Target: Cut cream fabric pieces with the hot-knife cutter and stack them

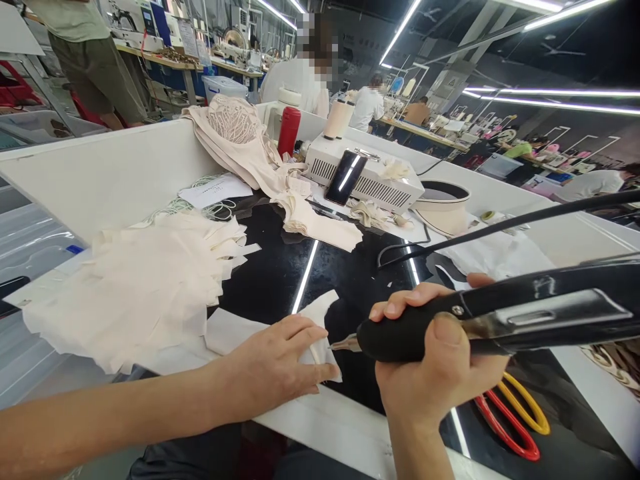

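Observation:
My left hand [277, 360] pinches the edge of a cream fabric piece [320, 313], its fingers closed over the cloth near the table's front edge. In my right hand [435, 373] is a thick black handheld tool [545, 307] with a long metal plate along its side. The tool's pointed metal tip [346, 343] is close to the cloth beside my left fingertips; whether it touches, I cannot tell. More pale cloth [233, 330] lies flat behind my left hand. My left fingers cover part of the held piece.
To the left is a large heap of cream fabric pieces [130, 287]. Red and yellow scissor handles [510, 420] lie right of my right hand. A phone [346, 177] leans on a white vented box [365, 177]. A black cable [500, 223] crosses the right side.

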`<state>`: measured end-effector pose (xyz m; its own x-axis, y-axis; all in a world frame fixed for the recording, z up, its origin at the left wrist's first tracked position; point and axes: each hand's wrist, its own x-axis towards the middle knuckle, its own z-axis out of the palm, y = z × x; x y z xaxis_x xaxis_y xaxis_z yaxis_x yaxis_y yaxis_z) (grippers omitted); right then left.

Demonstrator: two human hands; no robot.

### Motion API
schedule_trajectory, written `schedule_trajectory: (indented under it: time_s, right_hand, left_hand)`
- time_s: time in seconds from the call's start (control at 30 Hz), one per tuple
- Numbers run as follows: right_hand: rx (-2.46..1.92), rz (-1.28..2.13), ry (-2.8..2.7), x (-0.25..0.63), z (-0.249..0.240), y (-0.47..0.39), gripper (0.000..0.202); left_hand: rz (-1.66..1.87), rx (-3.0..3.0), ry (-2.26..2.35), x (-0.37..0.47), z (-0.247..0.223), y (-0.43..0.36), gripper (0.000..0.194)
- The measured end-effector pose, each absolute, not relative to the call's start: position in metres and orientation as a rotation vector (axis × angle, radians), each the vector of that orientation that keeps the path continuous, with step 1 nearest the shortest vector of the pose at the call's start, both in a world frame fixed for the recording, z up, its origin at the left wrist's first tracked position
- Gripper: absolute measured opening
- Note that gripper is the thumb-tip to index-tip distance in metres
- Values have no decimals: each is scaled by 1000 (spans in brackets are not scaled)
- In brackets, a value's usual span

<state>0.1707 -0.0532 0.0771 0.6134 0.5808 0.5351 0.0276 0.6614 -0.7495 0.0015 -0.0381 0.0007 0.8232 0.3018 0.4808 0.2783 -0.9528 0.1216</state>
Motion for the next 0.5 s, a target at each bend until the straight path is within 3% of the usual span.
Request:
schedule_trajectory:
  time_s: [0.5]
  right_hand:
    - [-819,339,-849,168,77,-54,43]
  left_hand:
    - [699,3039,523,-4,0,-34,46]
